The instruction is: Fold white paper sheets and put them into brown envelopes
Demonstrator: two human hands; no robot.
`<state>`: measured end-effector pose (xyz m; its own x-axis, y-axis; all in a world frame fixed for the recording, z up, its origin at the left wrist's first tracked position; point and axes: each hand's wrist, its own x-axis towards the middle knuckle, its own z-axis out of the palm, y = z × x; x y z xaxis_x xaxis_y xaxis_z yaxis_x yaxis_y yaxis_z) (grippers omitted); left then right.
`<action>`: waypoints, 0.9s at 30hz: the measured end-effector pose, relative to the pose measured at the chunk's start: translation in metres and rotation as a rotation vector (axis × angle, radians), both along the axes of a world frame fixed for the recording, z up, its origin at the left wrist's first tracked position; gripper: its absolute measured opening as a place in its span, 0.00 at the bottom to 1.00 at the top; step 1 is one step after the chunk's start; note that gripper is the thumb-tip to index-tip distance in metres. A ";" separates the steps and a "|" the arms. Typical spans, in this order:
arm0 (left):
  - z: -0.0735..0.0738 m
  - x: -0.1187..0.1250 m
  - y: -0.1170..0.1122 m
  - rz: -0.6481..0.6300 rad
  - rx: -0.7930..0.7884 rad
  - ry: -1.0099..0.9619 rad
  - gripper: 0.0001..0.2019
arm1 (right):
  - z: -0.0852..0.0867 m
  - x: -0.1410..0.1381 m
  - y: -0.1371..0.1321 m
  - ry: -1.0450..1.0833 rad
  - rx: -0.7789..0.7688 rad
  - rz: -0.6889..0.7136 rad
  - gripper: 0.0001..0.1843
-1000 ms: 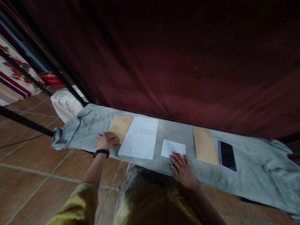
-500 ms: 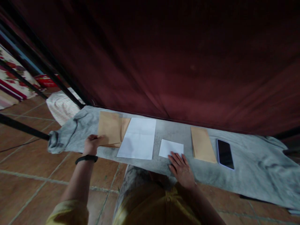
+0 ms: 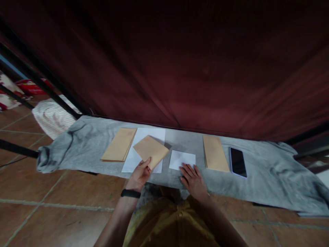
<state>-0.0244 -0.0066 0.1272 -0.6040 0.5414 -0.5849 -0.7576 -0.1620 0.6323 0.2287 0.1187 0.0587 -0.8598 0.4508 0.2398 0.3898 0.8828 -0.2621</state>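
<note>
My left hand [image 3: 142, 171] pinches a brown paper envelope [image 3: 151, 150] by its near edge, thumb on top. The envelope is turned at an angle over a large white sheet [image 3: 131, 164], covering part of it. To the left lies a stack of similar brown envelopes [image 3: 118, 144]. My right hand [image 3: 193, 180] rests open, its fingertips on the near edge of a small white paper [image 3: 181, 159], perhaps folded. Right of this hand lie more brown envelopes [image 3: 216, 153].
A grey cloth [image 3: 267, 171] covers the narrow bench. On its right side lies a phone [image 3: 238, 162] with a dark screen. A dark red curtain [image 3: 180, 85] hangs along the back edge. Black metal bars [image 3: 19, 148] and a striped cloth [image 3: 55, 115] are at the left.
My left hand has lifted an envelope from the left stack and carried it right, over the large white sheet. My right hand stays on the small paper. The view has shifted slightly.
</note>
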 end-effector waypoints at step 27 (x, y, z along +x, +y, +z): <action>-0.029 0.079 0.014 0.008 -0.020 0.277 0.19 | 0.041 -0.087 -0.021 0.726 -1.541 -0.287 0.18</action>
